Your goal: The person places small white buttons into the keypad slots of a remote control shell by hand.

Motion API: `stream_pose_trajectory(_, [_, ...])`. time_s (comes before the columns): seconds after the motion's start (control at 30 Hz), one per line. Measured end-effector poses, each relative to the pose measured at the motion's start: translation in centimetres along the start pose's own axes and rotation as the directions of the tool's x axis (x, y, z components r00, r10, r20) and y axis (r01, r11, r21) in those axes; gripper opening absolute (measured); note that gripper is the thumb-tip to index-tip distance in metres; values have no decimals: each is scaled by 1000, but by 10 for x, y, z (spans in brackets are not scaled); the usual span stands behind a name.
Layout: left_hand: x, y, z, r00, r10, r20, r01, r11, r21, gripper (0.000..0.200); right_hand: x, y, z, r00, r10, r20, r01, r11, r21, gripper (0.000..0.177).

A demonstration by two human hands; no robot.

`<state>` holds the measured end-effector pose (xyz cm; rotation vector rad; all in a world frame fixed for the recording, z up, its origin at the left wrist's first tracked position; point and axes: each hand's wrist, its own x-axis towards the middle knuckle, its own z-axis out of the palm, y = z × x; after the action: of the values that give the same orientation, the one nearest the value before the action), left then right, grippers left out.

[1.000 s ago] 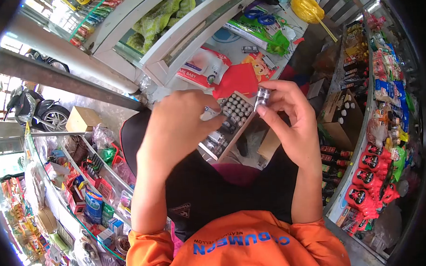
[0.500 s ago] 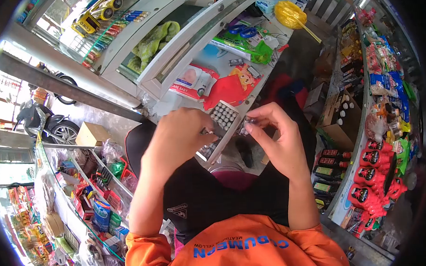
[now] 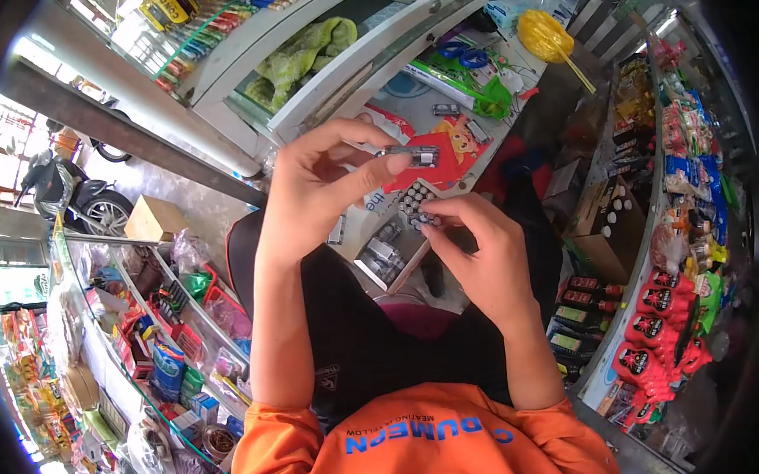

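My left hand (image 3: pixel 314 185) has risen to twelve o'clock, clamping a battery pack (image 3: pixel 417 156); my right hand (image 3: pixel 482 254) pinches batteries (image 3: pixel 412 200) below.

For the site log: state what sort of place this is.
Most likely a small general shop: glass display shelves packed with goods, racks of red bottles and snack packets, and an open box of batteries below the battery pack in the left hand.
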<state>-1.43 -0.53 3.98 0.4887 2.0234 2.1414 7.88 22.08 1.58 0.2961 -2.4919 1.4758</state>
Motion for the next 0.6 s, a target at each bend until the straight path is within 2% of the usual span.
stream_pose_trajectory(0.07, [-3,-11,1,1000,24,-11,-24,1000,-5,26,0,1,-2,994,-101,43,108,967,-230,24])
stream_pose_trajectory(0.13, [-5,-10,1,999,-42,-7,42,999,4,25,2,0,5,990,-129,50,138,948,-286,24])
stream_pose_trajectory(0.2, [-4,-14,3,999,-47,-18,47,999,21,24,7,0,13,985,-163,51,171,925,-339,25])
stream_pose_trajectory(0.27, [-3,-19,5,996,14,-93,-18,999,-38,25,11,3,22,974,-207,92,226,845,-484,26])
stream_pose_trajectory(0.33, [-3,-20,5,994,22,-106,-25,999,-30,27,15,0,26,971,-206,122,239,817,-524,27])
stream_pose_trajectory(0.43, [-4,-22,3,990,-19,-140,3,994,-113,27,18,0,30,966,-194,169,256,781,-569,30])
stream_pose_trajectory(0.5, [-3,-25,2,992,18,-123,-21,1000,-18,28,21,0,31,965,-187,183,259,775,-576,32])
stream_pose_trajectory(0.6, [-4,-21,1,992,-4,-123,7,1000,24,27,23,-1,29,973,-167,158,227,798,-558,34])
